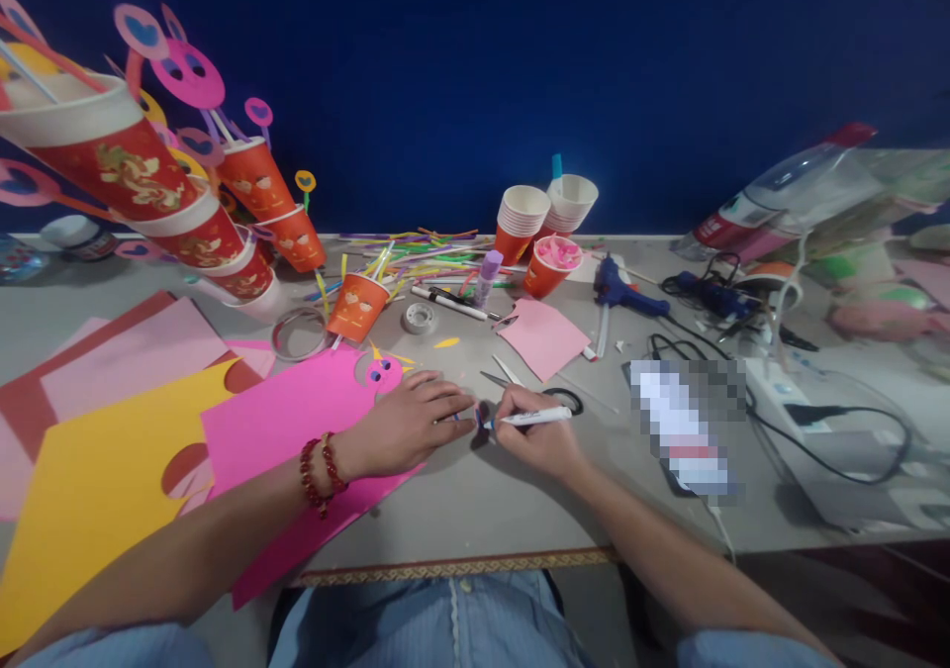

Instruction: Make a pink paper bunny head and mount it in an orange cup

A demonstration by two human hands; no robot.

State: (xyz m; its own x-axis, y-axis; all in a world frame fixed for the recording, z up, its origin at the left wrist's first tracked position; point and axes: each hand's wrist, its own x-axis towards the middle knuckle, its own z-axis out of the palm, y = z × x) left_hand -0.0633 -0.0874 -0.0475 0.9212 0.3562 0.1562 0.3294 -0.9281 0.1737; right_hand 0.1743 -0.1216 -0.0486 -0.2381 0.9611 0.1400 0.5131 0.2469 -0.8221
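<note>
My right hand (pixel 540 445) is closed around a white marker (pixel 545 416), its blue tip pointing left. That tip meets a small dark piece (pixel 482 421) on the table, too small to make out clearly. My left hand (pixel 408 423) lies flat with the fingers stretched out, the fingertips at the piece's left side. Under the left hand and wrist is a bright pink paper sheet (pixel 274 426). A pink cut-out face (pixel 384 375) with blue eyes sits just beyond that hand. Scissors (pixel 568 401) with black handles lie behind my right hand, partly hidden by it.
Stacked red cups (pixel 167 168) with paper figures stand at left, above yellow paper (pixel 96 480). Straws, a tape roll (pixel 420 319), a glue stick (pixel 488 277) and cups (pixel 520 223) are at the back. A blue glue gun (pixel 627 294), phone (pixel 675 430) and cables lie right.
</note>
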